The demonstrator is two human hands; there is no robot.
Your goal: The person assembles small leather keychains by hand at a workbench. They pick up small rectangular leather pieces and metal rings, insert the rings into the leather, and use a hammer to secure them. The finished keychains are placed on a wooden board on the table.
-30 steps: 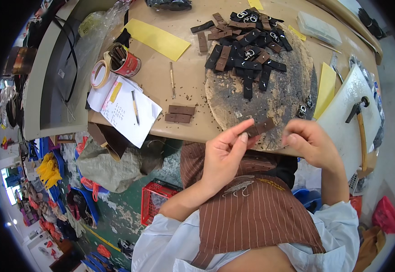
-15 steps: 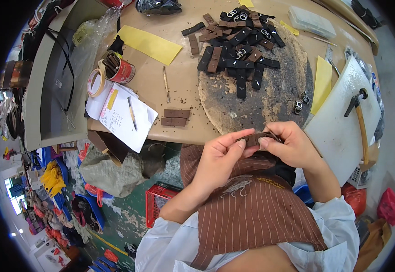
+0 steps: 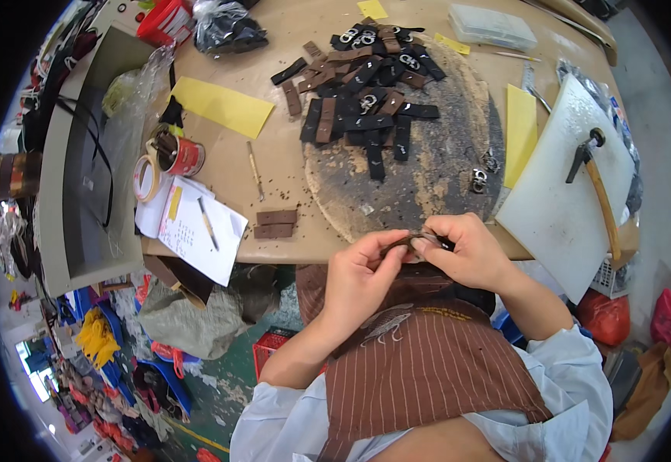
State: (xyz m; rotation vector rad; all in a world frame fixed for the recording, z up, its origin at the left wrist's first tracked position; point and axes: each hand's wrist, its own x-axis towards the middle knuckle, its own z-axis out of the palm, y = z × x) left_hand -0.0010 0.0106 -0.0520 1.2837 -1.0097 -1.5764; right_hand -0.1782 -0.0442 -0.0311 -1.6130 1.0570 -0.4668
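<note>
From here I see the left hand (image 3: 357,276) and right hand (image 3: 470,252) pinching a small dark-brown strip (image 3: 394,246), probably leather, near a round, worn grey-and-tan board (image 3: 455,158).

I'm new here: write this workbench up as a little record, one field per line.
Left hand: pinches a dark strip
Right hand: pinches its other end, partly hidden
Round slab: lies beneath most of a pile of black and brown strips
White board: carries a hammer
Table: two brown strips, side by side
Notebook: open, pen on top
</note>
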